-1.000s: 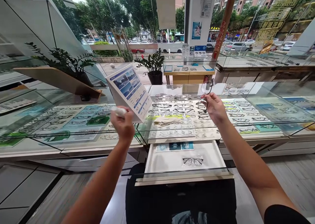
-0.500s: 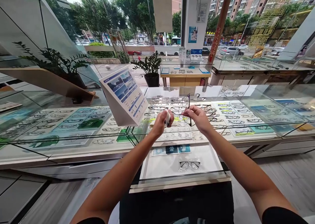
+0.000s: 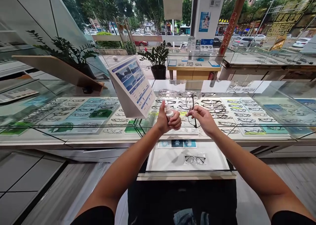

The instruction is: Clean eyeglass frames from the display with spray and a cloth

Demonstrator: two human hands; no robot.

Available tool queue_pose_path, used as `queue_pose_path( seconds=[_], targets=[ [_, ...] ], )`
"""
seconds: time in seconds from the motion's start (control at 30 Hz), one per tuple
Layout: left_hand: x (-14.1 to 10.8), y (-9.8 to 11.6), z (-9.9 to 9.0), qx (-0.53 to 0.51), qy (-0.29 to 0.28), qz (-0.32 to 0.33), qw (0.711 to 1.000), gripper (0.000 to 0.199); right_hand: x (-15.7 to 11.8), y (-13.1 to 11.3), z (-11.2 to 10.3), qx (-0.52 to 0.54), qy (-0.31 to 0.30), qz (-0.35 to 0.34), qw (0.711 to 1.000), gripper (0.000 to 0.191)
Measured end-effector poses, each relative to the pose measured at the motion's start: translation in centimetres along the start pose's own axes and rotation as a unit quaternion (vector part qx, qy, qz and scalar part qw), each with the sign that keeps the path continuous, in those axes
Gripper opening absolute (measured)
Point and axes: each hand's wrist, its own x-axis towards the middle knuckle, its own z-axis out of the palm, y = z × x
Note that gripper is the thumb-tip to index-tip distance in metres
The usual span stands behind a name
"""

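My left hand (image 3: pixel 168 121) is closed round a small white spray bottle (image 3: pixel 169 112), its nozzle end sticking up above the fingers and the thumb raised beside it. Just to the right, my right hand (image 3: pixel 202 119) pinches a pair of dark-framed eyeglasses (image 3: pixel 192 113), turned on edge so the frame stands upright. The bottle and the eyeglasses are apart, with a short gap between them. Both hands are above the glass display counter. Lower down, another pair of eyeglasses (image 3: pixel 195 159) lies in a clear plastic bag inside the white drawer (image 3: pixel 170 162).
A tent-style desk calendar (image 3: pixel 133 90) stands on the glass left of my hands. Many eyeglass frames lie in rows under the glass (image 3: pixel 251 113). A potted plant (image 3: pixel 158 62) and a smaller display case (image 3: pixel 194 65) stand beyond the counter, before the window.
The view has shifted, so the scene sits slightly right and higher. My left hand has turned, bringing the white bottle upright into clearer view. My right hand still holds the eyeglasses.
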Motion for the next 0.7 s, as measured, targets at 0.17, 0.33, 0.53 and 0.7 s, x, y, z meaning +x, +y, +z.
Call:
queue_pose_path(
  seconds=[0.17, 0.33, 0.53, 0.7],
  targets=[
    [0.3, -0.5, 0.5, 0.097, 0.109, 0.062, 0.987, 0.089, -0.2, 0.0, 0.4, 0.023, -0.006, 0.030, 0.999, 0.049],
    [0.6, -1.7, 0.7, 0.291, 0.262, 0.168, 0.905, 0.074, -0.9, -0.1, 1.0, 0.049, -0.050, 0.053, 0.996, 0.046],
    [0.5, -2.8, 0.2, 0.362, 0.293, 0.193, 0.863, 0.075, -1.6, 0.2, 1.9, 0.070, -0.083, 0.069, 0.992, 0.045],
    [0.5, -2.7, 0.0, 0.391, 0.305, 0.185, 0.849, 0.074, -1.8, 0.2, 2.1, 0.075, -0.098, 0.062, 0.990, 0.041]
  ],
)
